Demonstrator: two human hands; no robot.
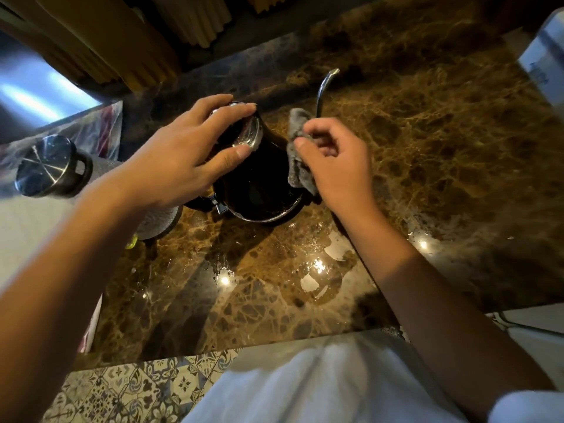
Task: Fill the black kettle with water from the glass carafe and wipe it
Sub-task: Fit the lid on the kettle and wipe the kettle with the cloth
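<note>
The black kettle (259,181) stands upright on the brown marble counter (427,154), its thin gooseneck spout (324,87) rising at the back right. My left hand (183,148) rests spread over the kettle's metal lid, fingers around its rim. My right hand (335,160) pinches a grey cloth (296,154) and presses it against the kettle's right side, near the base of the spout. A glass carafe with a steel lid (50,166) lies just left of the kettle, partly hidden behind my left forearm.
Water puddles (320,276) shine on the counter in front of the kettle. A white box (543,56) sits at the far right. Yellow ribbed panels (137,41) line the back. Patterned floor tiles (128,389) show below the counter's front edge.
</note>
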